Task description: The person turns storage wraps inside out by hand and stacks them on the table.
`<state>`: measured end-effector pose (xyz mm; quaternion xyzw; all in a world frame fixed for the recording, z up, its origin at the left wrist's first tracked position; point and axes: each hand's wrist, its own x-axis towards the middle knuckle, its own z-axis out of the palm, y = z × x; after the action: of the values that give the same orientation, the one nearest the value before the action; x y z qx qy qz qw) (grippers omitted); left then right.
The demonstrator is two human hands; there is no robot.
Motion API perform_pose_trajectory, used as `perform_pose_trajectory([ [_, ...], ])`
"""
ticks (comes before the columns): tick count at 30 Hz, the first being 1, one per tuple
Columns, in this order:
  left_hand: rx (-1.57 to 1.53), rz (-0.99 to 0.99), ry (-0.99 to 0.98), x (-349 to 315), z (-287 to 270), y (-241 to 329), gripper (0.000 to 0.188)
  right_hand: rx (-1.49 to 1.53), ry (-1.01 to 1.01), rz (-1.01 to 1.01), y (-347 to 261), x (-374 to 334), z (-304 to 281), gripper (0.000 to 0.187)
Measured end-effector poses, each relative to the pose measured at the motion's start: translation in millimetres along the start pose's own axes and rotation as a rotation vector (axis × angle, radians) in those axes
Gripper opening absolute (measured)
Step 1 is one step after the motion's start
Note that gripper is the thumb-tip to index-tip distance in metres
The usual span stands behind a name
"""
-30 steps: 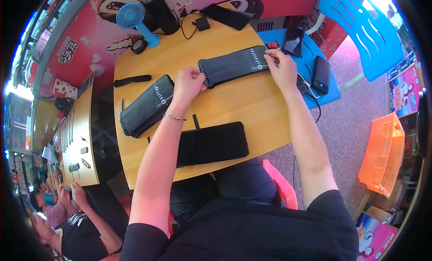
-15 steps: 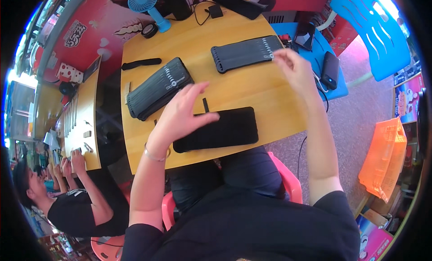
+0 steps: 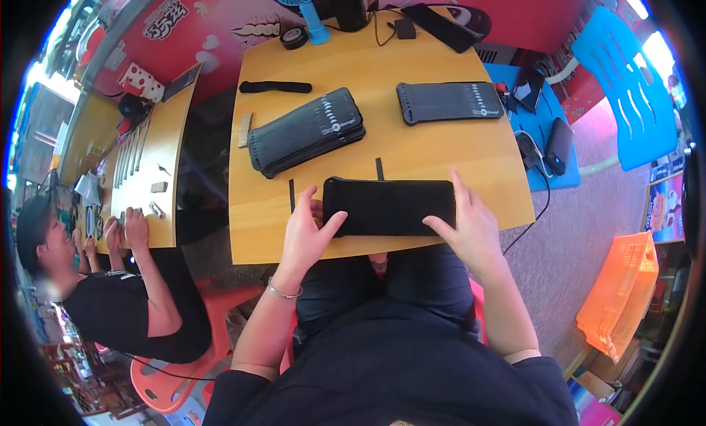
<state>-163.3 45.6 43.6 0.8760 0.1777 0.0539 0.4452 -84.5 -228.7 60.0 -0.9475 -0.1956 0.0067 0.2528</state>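
Note:
A flat, black rectangular pad [image 3: 390, 205] lies lengthwise near the table's front edge. My left hand [image 3: 311, 231] is closed round its left end, with the thumb on top of the pad. At the opposite end, my right hand [image 3: 471, 224] grips the pad between the thumb on the front edge and fingers along the right side. Beyond it on the left sits a stack of dark grey flat pieces [image 3: 305, 132] with pale print. A smaller pile of similar pieces [image 3: 448, 102] lies farther right. Two thin black strips, one of them a short strip [image 3: 379, 169], rest just behind the pad.
A folded black band [image 3: 276, 87] lies at the back left of the wooden table [image 3: 412, 150]. A blue fan [image 3: 315, 22] stands behind. Phones and cables occupy a blue chair [image 3: 566, 177] on the right. At the left, another person [image 3: 110, 308] works at a separate table.
Both hands have come down to the black pad's ends; my right hand has left the pile on the right. The pad now lies straighter, and the view has shifted.

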Motion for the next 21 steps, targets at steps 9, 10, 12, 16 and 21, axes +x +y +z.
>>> perform_pose_trajectory([
  [9, -0.154, -0.034, -0.050, -7.6, 1.0, -1.5, 0.069, 0.224, -0.102, 0.230, -4.9, -2.9, -2.0, 0.096],
  [10, -0.157, -0.038, -0.049, -7.4, 1.6, -4.4, 0.069, 0.222, -0.106, 0.229, -2.9, -1.8, -2.5, 0.096],
  [12, -0.053, 0.082, -0.036, -5.1, 2.9, -9.2, 0.070, 0.178, -0.154, 0.168, 1.8, 2.1, -0.6, 0.087],
  [16, 0.016, 0.126, 0.001, -8.3, 1.5, -3.7, 0.064, 0.174, -0.179, 0.203, -3.3, 5.3, -5.1, 0.077],
  [21, 0.034, 0.143, -0.010, -19.2, -1.9, -3.3, 0.066, 0.330, -0.142, 0.177, -3.0, -7.4, -2.4, 0.068],
])
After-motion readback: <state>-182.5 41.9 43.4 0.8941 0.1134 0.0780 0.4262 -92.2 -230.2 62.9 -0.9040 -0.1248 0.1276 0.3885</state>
